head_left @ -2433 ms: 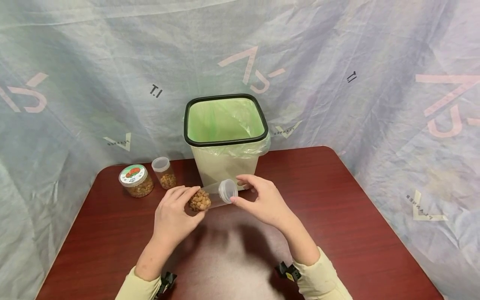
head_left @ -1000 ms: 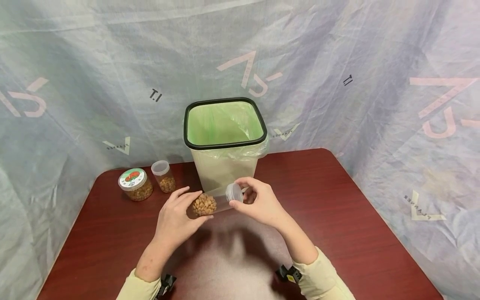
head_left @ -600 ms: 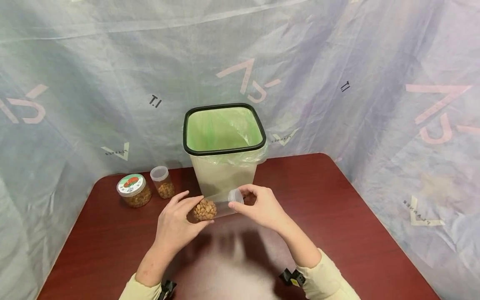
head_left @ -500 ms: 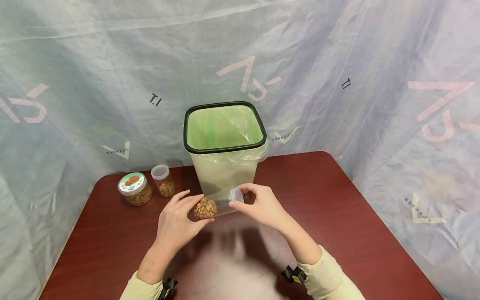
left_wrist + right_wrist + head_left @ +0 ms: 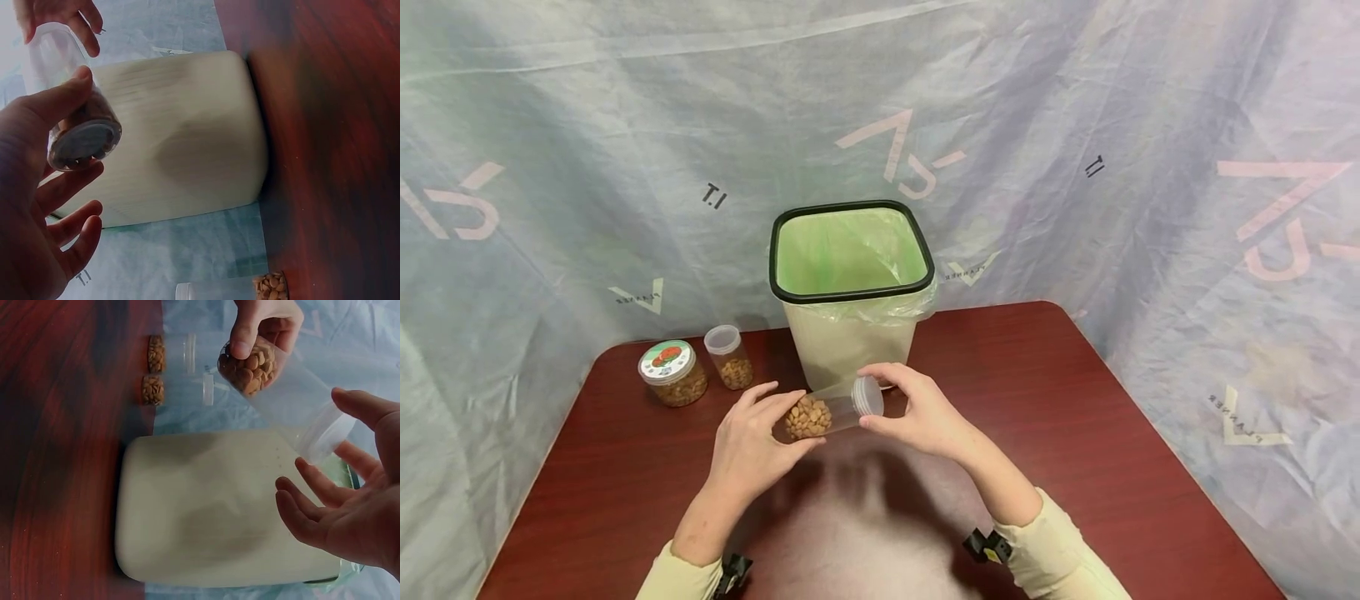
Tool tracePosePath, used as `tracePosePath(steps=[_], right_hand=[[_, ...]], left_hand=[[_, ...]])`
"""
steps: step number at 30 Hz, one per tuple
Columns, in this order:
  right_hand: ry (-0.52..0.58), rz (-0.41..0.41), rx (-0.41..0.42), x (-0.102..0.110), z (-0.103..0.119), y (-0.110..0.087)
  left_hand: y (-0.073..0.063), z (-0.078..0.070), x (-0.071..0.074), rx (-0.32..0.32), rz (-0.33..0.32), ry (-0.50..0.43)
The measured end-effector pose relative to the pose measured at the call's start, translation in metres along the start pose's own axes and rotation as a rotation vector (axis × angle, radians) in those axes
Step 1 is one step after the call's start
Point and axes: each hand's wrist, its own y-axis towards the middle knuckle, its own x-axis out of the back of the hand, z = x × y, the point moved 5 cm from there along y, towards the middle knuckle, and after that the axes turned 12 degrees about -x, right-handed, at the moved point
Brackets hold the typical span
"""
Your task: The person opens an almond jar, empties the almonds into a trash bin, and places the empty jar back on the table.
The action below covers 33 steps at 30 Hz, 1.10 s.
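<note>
In the head view, a clear plastic jar is tilted nearly on its side above the table, its capped end pointing right. Brown nut-like pieces are gathered at its base end. My left hand grips that base end between thumb and fingers. At the other end, my right hand pinches the translucent screw lid, thumb on the near edge and fingertips on the far edge. The right wrist view shows the lid seated on the jar, with the other fingers spread away from it.
Just behind the hands stands a cream waste bin with a black rim and a green-tinted liner. On the left of the red-brown table are a wide lidded jar and a slim jar, both holding brown pieces. Fabric curtains surround the table.
Since the earliest frame, the jar has shifted slightly right and down. My right hand's fingers have closed in on the lid and moved round its edge; the left hand keeps its grip.
</note>
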Motion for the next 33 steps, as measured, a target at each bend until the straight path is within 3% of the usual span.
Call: tracePosePath(steps=[8, 18, 27, 33], right_hand=[[-0.016, -0.002, 0.064, -0.001, 0.003, 0.000], [0.005, -0.009, 0.067, -0.003, 0.002, -0.002], [-0.088, -0.157, -0.172, 0.002, -0.007, -0.001], [-0.141, -0.131, -0.324, 0.001, -0.013, -0.002]], left_hand=[[-0.001, 0.001, 0.001, -0.008, 0.002, 0.009], [-0.004, 0.003, -0.002, 0.000, 0.001, -0.020], [-0.005, 0.004, -0.003, 0.015, 0.001, -0.042], [-0.005, 0.004, -0.003, 0.016, -0.001, -0.050]])
